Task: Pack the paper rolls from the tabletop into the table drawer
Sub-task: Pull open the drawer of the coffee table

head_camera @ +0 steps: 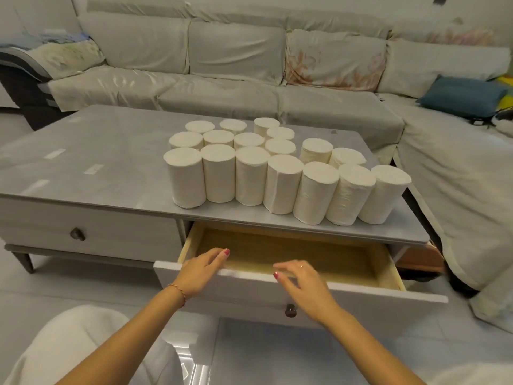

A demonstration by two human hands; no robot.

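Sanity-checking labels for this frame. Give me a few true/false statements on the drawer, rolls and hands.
1. The right-hand drawer is pulled open and holds no rolls in the part that shows. True.
2. The left hand grips a paper roll. False: it is open at the drawer's front edge, holding nothing.
3. All paper rolls stand upright on the tabletop. True.
4. The left-hand drawer is open too. False: it is shut.
5. The right hand holds the drawer knob. False: it hovers open above the drawer front, apart from the knob.
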